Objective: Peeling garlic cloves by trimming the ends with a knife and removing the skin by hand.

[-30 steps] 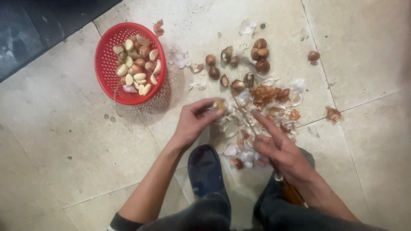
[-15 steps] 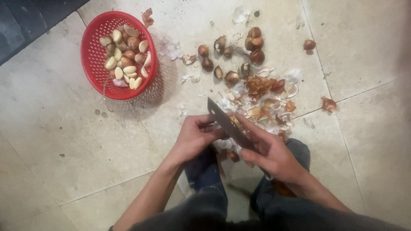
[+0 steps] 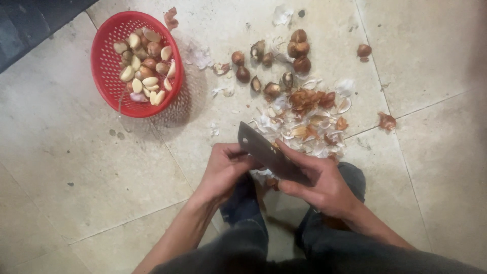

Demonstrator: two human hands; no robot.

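Observation:
My right hand (image 3: 324, 185) grips a dark cleaver (image 3: 264, 149), its blade pointing up and left. My left hand (image 3: 223, 167) is closed just under the blade's tip, pinching something small that the fingers and blade hide. Both hands hover over my knees, close to a heap of papery garlic skins (image 3: 309, 127) on the tiled floor. Beyond the heap lie several unpeeled brown garlic cloves (image 3: 299, 50). A red plastic basket (image 3: 104, 76) at upper left holds several peeled pale cloves.
Loose skins and one stray clove (image 3: 363, 50) lie scattered at the upper right. A brown scrap (image 3: 386, 121) sits right of the heap. A dark strip (image 3: 30, 25) borders the top-left corner. Bare tiles stretch to the left and right.
My left hand picked something from the pile and drew back toward me. My right hand came up off the skins with the cleaver and brought the blade against the left hand.

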